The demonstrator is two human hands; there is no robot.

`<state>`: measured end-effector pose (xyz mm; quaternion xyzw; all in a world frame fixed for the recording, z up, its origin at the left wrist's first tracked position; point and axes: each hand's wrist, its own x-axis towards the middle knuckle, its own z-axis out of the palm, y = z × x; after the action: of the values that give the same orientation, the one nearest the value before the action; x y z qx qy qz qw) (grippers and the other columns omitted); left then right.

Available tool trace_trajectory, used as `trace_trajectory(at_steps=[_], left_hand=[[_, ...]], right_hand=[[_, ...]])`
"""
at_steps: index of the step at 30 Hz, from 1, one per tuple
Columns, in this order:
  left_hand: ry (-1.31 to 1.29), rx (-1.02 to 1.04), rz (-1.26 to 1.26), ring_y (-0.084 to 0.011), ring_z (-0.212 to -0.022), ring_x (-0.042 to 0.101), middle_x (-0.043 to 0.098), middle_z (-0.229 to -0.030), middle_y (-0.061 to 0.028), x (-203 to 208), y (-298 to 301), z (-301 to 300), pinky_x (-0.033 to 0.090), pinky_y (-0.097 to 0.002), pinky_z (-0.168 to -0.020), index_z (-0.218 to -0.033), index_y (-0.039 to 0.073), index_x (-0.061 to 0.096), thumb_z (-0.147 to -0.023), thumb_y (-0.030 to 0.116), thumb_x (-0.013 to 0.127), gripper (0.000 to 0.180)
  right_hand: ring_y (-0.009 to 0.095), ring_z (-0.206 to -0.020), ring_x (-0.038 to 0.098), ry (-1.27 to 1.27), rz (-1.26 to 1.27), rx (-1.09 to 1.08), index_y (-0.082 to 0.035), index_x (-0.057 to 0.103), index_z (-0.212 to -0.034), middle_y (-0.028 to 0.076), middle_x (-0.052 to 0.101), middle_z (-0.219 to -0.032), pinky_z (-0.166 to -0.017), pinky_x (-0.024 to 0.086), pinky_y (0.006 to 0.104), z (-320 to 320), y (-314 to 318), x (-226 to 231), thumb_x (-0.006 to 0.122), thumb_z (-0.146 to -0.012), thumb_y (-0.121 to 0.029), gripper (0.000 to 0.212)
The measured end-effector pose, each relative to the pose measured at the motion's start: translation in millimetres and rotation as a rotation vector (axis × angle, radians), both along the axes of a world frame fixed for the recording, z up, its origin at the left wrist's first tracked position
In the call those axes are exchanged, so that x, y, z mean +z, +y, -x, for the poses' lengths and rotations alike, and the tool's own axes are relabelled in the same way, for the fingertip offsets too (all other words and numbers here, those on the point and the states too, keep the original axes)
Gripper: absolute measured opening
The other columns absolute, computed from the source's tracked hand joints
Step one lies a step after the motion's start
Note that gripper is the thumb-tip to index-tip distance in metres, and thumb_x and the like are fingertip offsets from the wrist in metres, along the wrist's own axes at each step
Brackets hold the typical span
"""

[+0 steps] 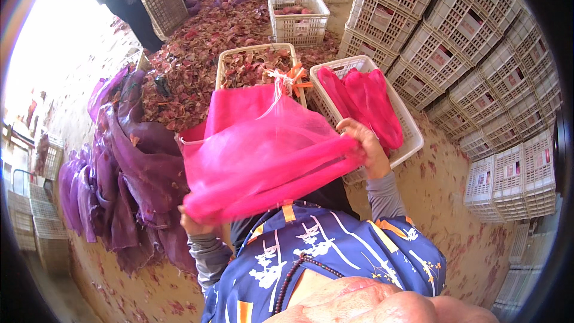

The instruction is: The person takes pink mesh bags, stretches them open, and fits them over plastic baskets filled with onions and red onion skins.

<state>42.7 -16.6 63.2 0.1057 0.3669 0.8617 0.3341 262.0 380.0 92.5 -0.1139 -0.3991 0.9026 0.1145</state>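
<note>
A bright pink mesh bag [269,155] is stretched sideways in front of my body. My left hand [196,221] grips its lower left corner, the fingers partly hidden by the mesh. On the other side my right hand [366,145] is closed round the bag's right end, thumb on top. White strings [278,87] and an orange tie [295,78] show at the bag's far edge. Beyond it stands a cream crate [257,48] with dry reddish skins. Close to my right hand, a white crate [411,134] holds more folded pink mesh bags [373,104].
Purple mesh bags [134,179] hang in a large bunch at my left. Dry skins [173,93] are heaped beyond them. Tall stacks of white crates [442,54] rise on the right. A person [122,0] stands at the far left beside a crate [164,9].
</note>
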Motion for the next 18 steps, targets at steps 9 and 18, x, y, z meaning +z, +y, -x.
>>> trace_trajectory(at_steps=[9,18], left_hand=[[0.507,0.338,0.421,-0.0082,-0.088,0.054,0.06,-0.097,-0.0001,-29.7,16.1,36.3,0.045,-0.0234,-0.079,-0.107,0.003,0.057,-0.09,0.009,0.066,0.02],[0.05,-0.141,0.131,-0.0146,-0.082,0.062,0.065,-0.097,-0.0066,-30.2,19.8,17.2,0.051,-0.0268,-0.072,-0.112,0.001,0.06,-0.088,0.001,0.059,0.024]], right_hand=[[0.012,-0.096,0.058,-0.155,-0.631,-0.035,-0.004,0.055,-0.113,0.004,0.062,-0.099,-0.087,0.046,0.0265,11.0,-28.5,14.4,0.071,-0.081,-0.002,0.036],[0.016,-0.083,0.065,-0.247,-0.91,-0.532,-0.001,0.062,-0.105,0.009,0.067,-0.098,-0.074,0.053,0.0301,24.4,-4.1,-30.3,0.058,-0.09,0.001,0.016]])
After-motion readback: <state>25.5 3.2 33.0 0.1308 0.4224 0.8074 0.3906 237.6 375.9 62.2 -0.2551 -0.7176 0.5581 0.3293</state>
